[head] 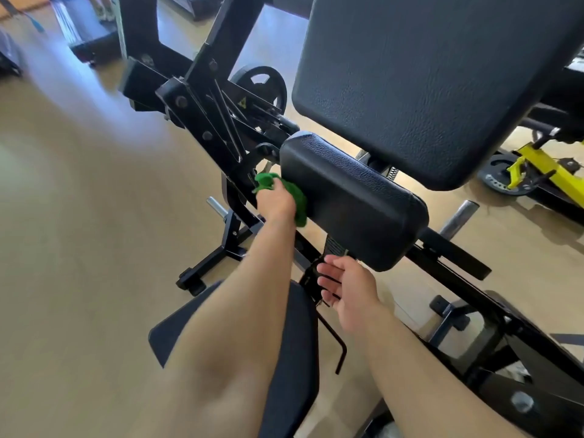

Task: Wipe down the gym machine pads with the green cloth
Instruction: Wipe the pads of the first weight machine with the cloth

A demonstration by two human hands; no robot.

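A black gym machine fills the middle of the view. Its small padded cushion (354,197) lies across the frame below a large black back pad (442,77). My left hand (276,202) grips the bunched green cloth (295,197) and presses it against the left end of the small cushion. My right hand (346,287) hovers below the cushion's near underside with fingers spread, holding nothing. A black seat pad (294,358) sits beneath my left forearm, partly hidden by it.
The black steel frame (205,99) with a weight plate (262,86) rises at the upper left. A chrome peg (458,218) sticks out on the right. A yellow machine (543,172) stands on the right. Tan floor (79,216) spreads to the left.
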